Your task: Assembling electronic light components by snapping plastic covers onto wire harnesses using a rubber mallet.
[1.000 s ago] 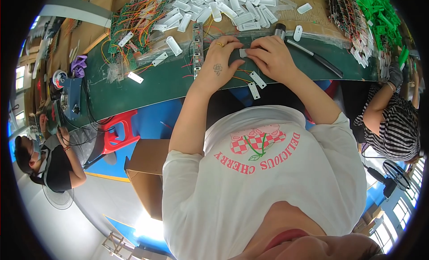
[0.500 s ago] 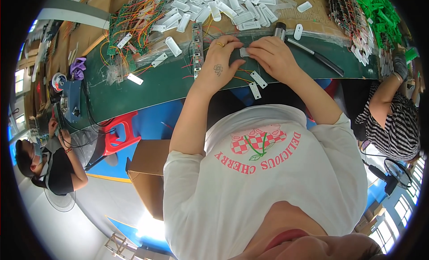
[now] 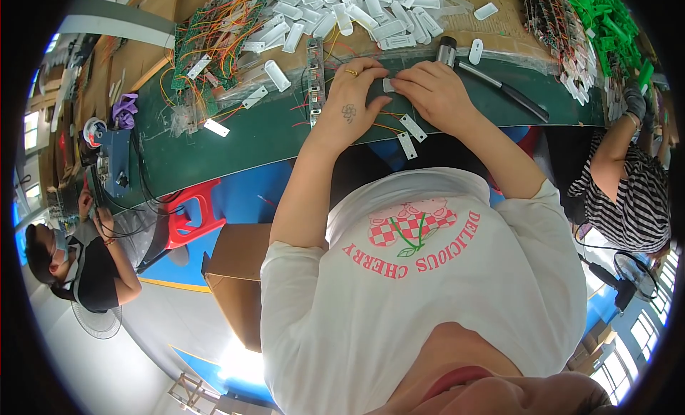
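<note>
A small whitish piece [image 3: 388,85] lies between my two hands, its far part covered by fingers. My left hand [image 3: 351,105], with a ring on one finger, curls over it, fingertips at its far edge and thumb on the near side. The fingers of my right hand [image 3: 437,95] are bent and pressed together, pinching its right side. Left of my left hand runs a narrow circuit board strip [image 3: 315,76] with thin red wires. Just below the hands hang two white slotted plates, one upper [image 3: 412,127] and one lower [image 3: 407,145], on orange and yellow wires.
White plastic housings [image 3: 342,19] are heaped at the back on cardboard. Wired green circuit boards [image 3: 207,44] pile up at the left. A black-handled tool [image 3: 524,103] and a metal cylinder [image 3: 447,50] lie right. Green parts [image 3: 606,23] are beside a gloved co-worker [image 3: 621,172].
My right hand has shifted very slightly, its fingers closer over the whitish piece. My left hand stays nearly still. At the right, the co-worker's gloved hand has moved a little, beside a green part.
</note>
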A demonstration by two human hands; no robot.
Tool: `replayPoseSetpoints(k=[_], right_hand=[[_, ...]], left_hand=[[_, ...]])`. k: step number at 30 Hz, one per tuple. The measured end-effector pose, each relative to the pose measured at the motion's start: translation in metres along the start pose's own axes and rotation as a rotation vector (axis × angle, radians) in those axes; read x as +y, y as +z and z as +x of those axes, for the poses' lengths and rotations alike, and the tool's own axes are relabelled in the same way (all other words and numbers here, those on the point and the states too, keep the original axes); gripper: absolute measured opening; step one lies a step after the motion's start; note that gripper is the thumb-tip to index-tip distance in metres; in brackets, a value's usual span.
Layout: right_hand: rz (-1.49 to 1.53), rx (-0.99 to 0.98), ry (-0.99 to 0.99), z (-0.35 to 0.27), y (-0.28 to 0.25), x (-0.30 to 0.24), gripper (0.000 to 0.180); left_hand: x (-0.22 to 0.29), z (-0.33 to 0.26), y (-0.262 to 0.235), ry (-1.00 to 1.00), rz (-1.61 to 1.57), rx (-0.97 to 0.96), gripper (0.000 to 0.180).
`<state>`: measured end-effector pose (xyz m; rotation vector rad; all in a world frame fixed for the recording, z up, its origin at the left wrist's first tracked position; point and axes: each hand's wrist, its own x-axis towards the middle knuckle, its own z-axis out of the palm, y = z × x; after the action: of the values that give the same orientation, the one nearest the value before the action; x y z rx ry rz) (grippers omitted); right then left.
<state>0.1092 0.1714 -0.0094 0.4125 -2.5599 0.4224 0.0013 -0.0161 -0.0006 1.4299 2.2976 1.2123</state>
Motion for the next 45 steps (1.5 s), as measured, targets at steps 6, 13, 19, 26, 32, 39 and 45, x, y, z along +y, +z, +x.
replayPoseSetpoints(k=[6,13,19,26,32,39,45], right_hand=[[-0.078,-0.057,0.045,0.001,0.000,-0.010,0.027],[-0.072,-0.090,0.010,0.000,-0.010,-0.001,0.031],[-0.012,-0.139,0.026,0.003,-0.011,0.003,0.032],[0.034,-0.023,0.025,-0.007,-0.033,0.006,0.051],[-0.079,0.150,0.276,-0.041,-0.053,0.022,0.046],[-0.216,0.123,0.438,-0.077,-0.068,0.039,0.038],[-0.231,0.147,0.425,-0.071,-0.063,0.043,0.027]], left_hand=[[0.001,0.000,-0.001,0.003,0.009,-0.014,0.042],[0.000,-0.002,-0.001,0.014,0.020,-0.006,0.042],[-0.001,0.001,-0.001,-0.002,0.021,-0.003,0.041],[0.005,0.008,0.004,0.106,0.014,0.091,0.042],[-0.002,-0.011,-0.001,0.016,0.028,0.010,0.045],[0.007,-0.003,0.001,0.028,0.037,0.029,0.044],[0.005,0.002,0.001,0.028,0.041,0.019,0.043]])
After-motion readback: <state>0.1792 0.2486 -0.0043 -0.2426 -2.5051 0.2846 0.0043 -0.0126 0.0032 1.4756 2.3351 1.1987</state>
